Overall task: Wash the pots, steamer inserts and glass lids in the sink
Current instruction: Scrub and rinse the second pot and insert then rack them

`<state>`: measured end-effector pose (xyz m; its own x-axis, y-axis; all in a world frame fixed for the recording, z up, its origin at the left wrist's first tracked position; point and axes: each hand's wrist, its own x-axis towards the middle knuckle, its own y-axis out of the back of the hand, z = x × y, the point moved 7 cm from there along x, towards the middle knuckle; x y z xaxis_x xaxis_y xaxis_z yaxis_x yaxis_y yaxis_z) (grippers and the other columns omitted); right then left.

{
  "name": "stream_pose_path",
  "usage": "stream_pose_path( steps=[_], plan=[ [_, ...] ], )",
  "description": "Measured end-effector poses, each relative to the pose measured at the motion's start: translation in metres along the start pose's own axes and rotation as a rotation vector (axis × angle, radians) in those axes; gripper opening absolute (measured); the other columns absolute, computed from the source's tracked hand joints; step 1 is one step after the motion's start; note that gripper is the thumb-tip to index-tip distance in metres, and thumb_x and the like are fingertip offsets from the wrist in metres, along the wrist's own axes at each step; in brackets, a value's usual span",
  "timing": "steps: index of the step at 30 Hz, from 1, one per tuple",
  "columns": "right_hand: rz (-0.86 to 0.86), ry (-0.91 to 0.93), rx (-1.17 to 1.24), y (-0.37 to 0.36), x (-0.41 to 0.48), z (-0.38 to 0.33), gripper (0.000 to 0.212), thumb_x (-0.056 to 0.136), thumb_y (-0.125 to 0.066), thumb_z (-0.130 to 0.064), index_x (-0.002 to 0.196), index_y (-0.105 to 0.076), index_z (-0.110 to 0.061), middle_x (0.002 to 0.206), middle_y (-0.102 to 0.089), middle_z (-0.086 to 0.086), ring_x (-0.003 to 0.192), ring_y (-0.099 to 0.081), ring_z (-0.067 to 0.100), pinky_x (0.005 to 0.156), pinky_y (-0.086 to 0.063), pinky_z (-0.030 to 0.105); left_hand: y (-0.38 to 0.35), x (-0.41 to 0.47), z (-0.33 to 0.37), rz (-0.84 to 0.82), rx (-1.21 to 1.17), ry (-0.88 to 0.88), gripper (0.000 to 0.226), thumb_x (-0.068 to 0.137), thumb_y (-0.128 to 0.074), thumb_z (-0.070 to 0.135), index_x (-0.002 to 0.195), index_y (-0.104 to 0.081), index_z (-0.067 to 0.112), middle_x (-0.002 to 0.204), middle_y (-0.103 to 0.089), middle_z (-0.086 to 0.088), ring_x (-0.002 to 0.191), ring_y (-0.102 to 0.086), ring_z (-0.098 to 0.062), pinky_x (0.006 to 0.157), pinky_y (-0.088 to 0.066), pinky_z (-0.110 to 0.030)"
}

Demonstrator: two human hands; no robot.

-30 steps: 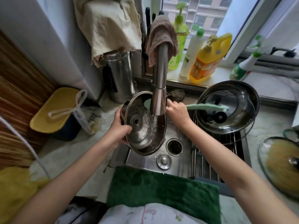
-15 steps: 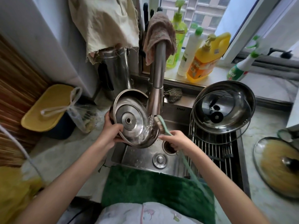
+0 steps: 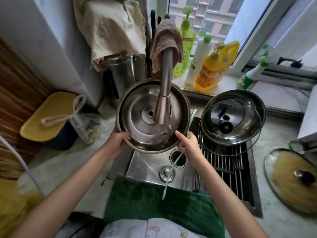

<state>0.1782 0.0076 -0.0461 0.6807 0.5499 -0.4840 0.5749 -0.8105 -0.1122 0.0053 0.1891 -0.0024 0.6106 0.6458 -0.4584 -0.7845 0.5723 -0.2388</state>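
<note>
Steel lid (image 3: 137, 114) tilts under the running faucet (image 3: 164, 93) above the sink (image 3: 147, 167); left hand (image 3: 116, 143) grips its rim, right hand (image 3: 187, 145) clasps a green brush (image 3: 171, 170), forefinger touching the rim

You have one view only, from the wide-angle camera on your head. It looks forward and steeply down over the sink (image 3: 151, 167), close enough that both your forearms run in from the bottom corners. The faucet (image 3: 164, 86) rises through the middle of the picture toward the lens. Along the top edge the window (image 3: 214, 23) and its sill show, so the camera faces that wall. The wide lens bends the countertop (image 3: 283, 127) at the sides.
</note>
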Motion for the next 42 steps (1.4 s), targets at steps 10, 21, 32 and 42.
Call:
stream_pose_path(
  steps=[10,21,32,42],
  plan=[
    [0.350,0.167,-0.609,0.056,-0.036,-0.101,0.043,0.069,-0.061,-0.041,0.093,-0.053,-0.007,0.077,-0.064,0.009,0.058,-0.059,0.022,0.053,-0.051,0.034,-0.049,-0.013,-0.025,-0.272,0.136,0.382,0.019,0.086,-0.035,-0.003,0.078,-0.052,-0.001,0.069,-0.065,-0.013,0.057,-0.065,-0.020,0.048,-0.055,-0.029],
    [-0.113,-0.553,-0.160,0.020,-0.035,0.028,0.026,0.086,-0.042,-0.011,0.060,-0.042,-0.011,0.046,-0.038,0.000,0.030,-0.030,0.006,0.032,-0.017,0.012,-0.029,-0.037,0.029,-0.074,0.779,-0.187,0.101,0.052,-0.056,0.038,0.145,-0.023,0.016,0.135,-0.023,0.007,0.131,-0.018,-0.003,0.101,-0.013,-0.012],
    [0.080,-0.178,-0.023,0.005,-0.015,0.006,0.006,0.084,-0.045,-0.005,0.082,-0.051,-0.006,0.052,-0.050,0.001,0.039,-0.051,0.010,0.036,-0.040,0.019,-0.014,-0.005,0.047,0.003,0.738,-0.535,0.079,0.067,-0.065,0.016,0.140,-0.035,0.021,0.139,-0.046,0.005,0.129,-0.041,-0.008,0.108,-0.035,-0.025],
    [0.282,0.004,-0.699,0.048,-0.008,-0.043,0.047,0.058,-0.044,-0.034,0.086,-0.058,0.001,0.077,-0.063,0.016,0.070,-0.063,0.035,0.065,-0.057,0.046,-0.089,0.054,-0.075,-0.510,2.058,-0.696,0.067,0.090,-0.005,0.057,0.150,0.006,0.028,0.160,0.004,-0.002,0.146,0.006,-0.020,0.117,0.003,-0.040]
  ],
)
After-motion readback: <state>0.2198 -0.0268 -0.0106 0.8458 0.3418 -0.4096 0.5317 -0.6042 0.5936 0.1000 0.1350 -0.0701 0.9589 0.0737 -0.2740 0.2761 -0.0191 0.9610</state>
